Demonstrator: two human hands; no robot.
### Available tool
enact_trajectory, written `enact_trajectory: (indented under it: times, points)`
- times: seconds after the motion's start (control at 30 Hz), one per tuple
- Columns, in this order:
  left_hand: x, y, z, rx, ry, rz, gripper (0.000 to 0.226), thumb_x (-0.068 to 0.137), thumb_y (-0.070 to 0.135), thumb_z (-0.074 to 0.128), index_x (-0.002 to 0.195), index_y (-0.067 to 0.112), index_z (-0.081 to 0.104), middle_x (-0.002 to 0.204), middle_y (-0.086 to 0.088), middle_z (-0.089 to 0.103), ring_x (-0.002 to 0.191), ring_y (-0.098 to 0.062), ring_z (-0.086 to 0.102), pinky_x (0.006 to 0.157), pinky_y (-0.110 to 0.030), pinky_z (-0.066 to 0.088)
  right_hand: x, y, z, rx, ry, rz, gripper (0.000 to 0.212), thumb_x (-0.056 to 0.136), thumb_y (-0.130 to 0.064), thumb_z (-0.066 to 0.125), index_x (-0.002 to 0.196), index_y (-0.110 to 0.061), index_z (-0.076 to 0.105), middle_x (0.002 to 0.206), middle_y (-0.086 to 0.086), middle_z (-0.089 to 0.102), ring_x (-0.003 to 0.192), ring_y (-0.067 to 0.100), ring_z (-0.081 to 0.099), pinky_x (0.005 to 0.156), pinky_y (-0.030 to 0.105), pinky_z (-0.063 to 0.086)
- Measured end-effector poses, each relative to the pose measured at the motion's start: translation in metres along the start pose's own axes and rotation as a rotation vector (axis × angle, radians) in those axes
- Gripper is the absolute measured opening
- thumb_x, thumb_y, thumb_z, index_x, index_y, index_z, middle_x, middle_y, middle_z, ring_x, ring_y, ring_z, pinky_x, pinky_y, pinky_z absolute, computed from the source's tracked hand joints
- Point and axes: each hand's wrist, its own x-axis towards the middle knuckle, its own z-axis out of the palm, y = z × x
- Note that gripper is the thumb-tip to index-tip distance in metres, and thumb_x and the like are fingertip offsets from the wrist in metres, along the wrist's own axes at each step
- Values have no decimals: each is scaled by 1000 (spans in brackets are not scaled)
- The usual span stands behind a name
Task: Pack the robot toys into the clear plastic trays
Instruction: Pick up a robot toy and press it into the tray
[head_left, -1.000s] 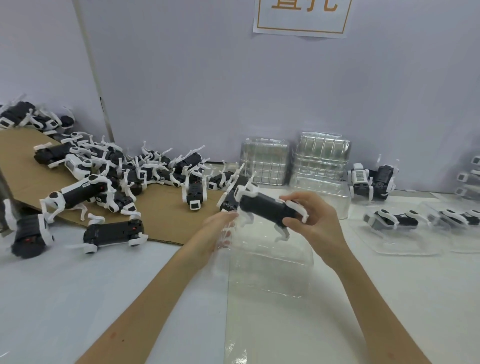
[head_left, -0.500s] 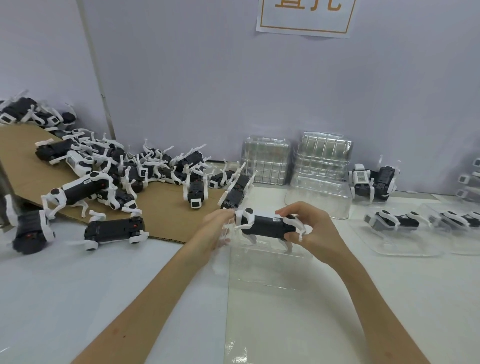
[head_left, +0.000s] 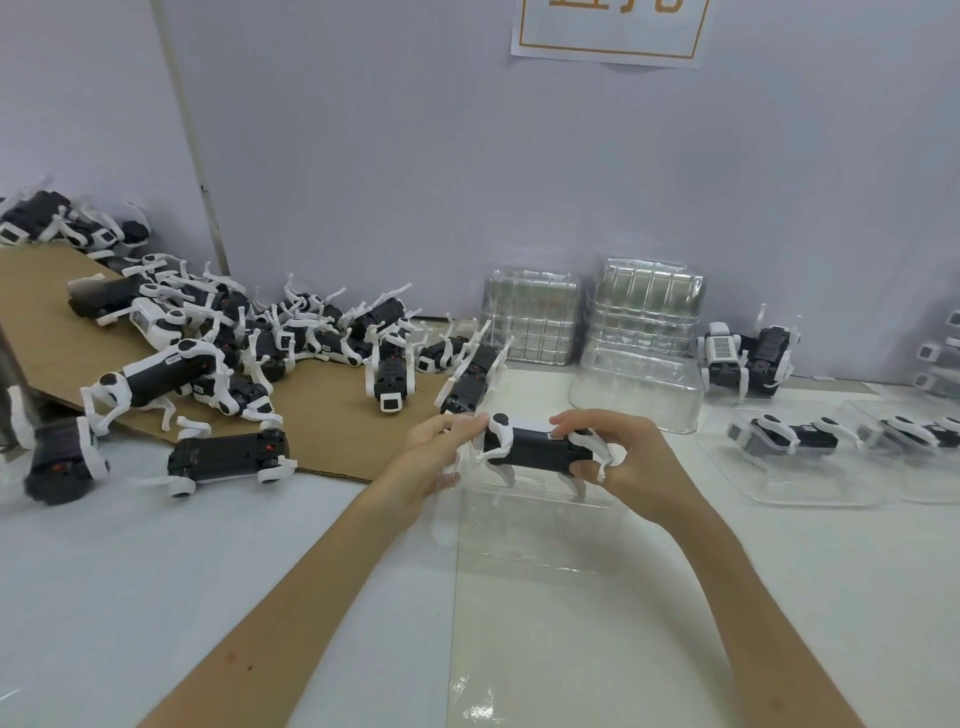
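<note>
Leftward, loose toys (head_left: 171, 369) crowd cardboard (head_left: 332, 415); tray stacks (head_left: 647, 306) stand behind robot toy (head_left: 540, 449).

White table (head_left: 156, 597), cardboard sheet (head_left: 332, 415), clear trays (head_left: 639, 395)
</note>
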Motion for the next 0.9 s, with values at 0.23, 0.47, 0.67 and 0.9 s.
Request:
enact_trajectory:
  times: [0.23, 0.47, 0.67, 0.9]
  points:
    - [-1, -1, 0, 7, -18, 19, 71, 52, 61, 81, 110, 21, 72, 112, 3, 66, 104, -18, 57, 67, -25, 48, -1, 0, -3, -4, -45, 14, 53, 69, 21, 64, 95, -25, 74, 109, -16, 72, 111, 8, 63, 101, 28, 45]
    - [5, -3, 4, 67, 75, 9, 17, 84, 25, 76, 100, 27, 71, 98, 0, 64, 87, -11, 59, 60, -25, 46, -2, 4, -2, -15, -125, 119, 55, 69, 16, 65, 98, -30, 76, 108, -14, 71, 113, 8, 60, 100, 39, 51]
    - [3, -4, 5, 32, 92, 52, 16, 86, 25, 74, 102, 27, 72, 100, 1, 64, 89, -11, 60, 62, -25, 46, -1, 10, -10, -101, -74, 220, 61, 75, -8, 83, 121, -41, 61, 133, -16, 52, 127, 5, 45, 98, 19, 32]
    - [-2, -1, 8, 35, 198, 201, 17, 88, 21, 72, 104, 21, 68, 99, 4, 67, 91, -14, 63, 77, -30, 51, -10, 24, -33, 127, -144, 560, 27, 101, -39, 51, 127, -33, 56, 129, -3, 62, 108, 16, 67, 104, 39, 48]
